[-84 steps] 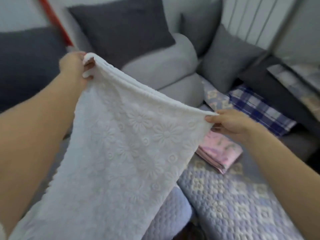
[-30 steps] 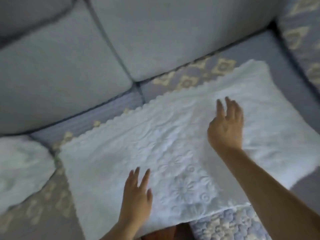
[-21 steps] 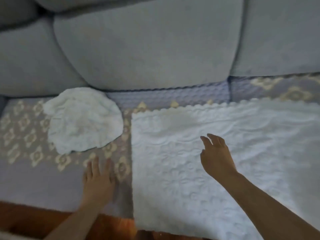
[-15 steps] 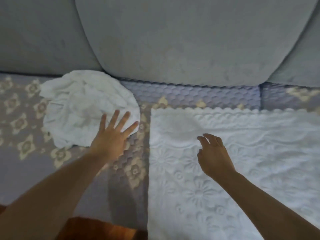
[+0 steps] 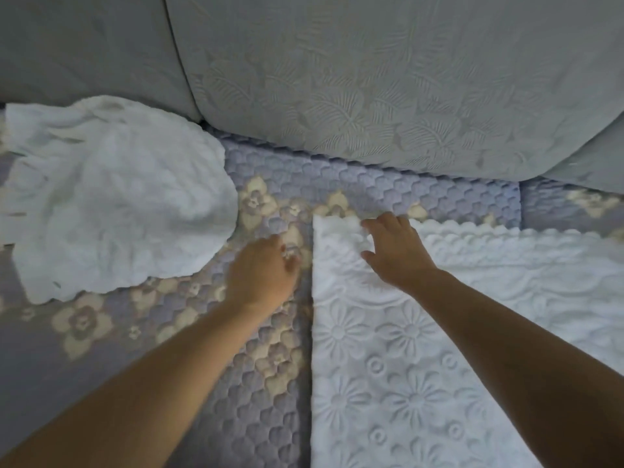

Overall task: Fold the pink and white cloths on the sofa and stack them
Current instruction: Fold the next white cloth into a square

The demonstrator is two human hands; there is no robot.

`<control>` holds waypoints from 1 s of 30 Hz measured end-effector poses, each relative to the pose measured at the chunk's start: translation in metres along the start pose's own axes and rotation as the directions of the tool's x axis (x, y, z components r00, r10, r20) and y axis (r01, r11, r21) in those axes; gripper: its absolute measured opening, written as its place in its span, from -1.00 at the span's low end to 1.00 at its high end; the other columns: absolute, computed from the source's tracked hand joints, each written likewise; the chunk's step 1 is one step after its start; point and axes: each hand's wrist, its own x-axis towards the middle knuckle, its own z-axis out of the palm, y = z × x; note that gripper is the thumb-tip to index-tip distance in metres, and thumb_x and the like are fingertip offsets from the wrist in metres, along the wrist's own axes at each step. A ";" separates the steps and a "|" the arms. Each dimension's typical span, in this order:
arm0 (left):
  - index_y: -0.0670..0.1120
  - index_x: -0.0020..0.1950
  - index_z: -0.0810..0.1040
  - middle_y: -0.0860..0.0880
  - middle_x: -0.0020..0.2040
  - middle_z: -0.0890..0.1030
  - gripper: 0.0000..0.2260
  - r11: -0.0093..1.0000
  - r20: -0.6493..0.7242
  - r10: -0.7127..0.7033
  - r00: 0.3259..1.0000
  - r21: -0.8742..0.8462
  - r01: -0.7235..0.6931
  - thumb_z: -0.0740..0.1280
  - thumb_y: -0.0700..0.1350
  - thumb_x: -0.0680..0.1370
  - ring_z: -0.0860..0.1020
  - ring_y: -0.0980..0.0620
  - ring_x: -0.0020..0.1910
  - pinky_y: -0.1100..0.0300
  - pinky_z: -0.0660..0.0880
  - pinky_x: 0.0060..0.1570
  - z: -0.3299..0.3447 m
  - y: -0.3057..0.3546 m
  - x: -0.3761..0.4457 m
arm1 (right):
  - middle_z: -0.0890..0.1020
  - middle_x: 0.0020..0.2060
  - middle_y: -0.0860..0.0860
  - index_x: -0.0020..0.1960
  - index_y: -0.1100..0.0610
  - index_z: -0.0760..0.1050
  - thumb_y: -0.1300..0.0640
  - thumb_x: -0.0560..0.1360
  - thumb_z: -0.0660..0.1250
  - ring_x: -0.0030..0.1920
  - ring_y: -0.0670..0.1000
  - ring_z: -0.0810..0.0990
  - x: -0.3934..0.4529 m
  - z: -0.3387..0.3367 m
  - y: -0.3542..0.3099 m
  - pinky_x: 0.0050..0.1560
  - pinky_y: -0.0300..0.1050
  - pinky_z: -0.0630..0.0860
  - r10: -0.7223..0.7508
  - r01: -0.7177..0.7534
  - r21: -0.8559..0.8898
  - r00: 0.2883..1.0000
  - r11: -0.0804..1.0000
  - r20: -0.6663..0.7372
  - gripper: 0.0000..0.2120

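The right hand pinched the far-left corner of the flat white embossed cloth; the left hand's loosely curled fingers hovered just left of its edge, holding nothing.

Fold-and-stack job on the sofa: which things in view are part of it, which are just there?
In the job:
- flat white cloth, spread on the seat
- crumpled white cloth, left of it
- right hand, on the flat cloth's far left corner
- left hand, beside its left edge

Just there:
- quilted seat cover
- grey back cushions

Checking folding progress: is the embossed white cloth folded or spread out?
Spread out: the embossed white cloth lies flat on the sofa seat, right hand at its corner.
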 end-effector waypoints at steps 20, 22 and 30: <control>-0.05 -0.13 0.39 0.06 -0.26 0.44 -0.85 0.934 -0.003 -0.235 0.972 -0.276 0.225 0.26 -0.05 0.61 0.49 -0.05 -0.19 0.12 0.29 -0.27 0.040 0.054 0.077 | 0.61 -0.08 -0.03 0.00 0.01 0.55 -0.12 0.63 0.22 0.04 0.09 0.58 0.036 -0.048 0.120 0.02 -0.02 0.35 -0.028 0.017 0.050 0.970 0.999 0.243 -0.76; -0.05 -0.06 0.40 0.06 -0.25 0.43 -0.86 0.939 0.002 -0.262 0.965 -0.229 0.256 0.23 -0.01 0.63 0.47 -0.06 -0.13 0.12 0.31 -0.16 0.049 0.054 0.081 | 0.64 0.05 -0.01 0.12 0.00 0.54 -0.13 0.62 0.21 0.14 0.10 0.56 0.045 -0.033 0.117 0.15 0.02 0.29 -0.007 0.015 -0.031 0.970 0.999 0.244 -0.75; -0.12 0.05 0.39 0.11 -0.23 0.42 -0.73 0.833 0.005 -0.302 0.953 -0.484 0.266 0.35 0.04 0.59 0.52 -0.04 -0.19 0.18 0.30 -0.24 0.057 0.057 0.022 | 0.65 0.06 -0.04 0.25 -0.02 0.48 -0.20 0.48 0.40 0.12 0.07 0.58 0.014 -0.040 0.147 0.31 0.04 0.33 0.011 -0.042 0.181 0.985 0.983 0.170 -0.57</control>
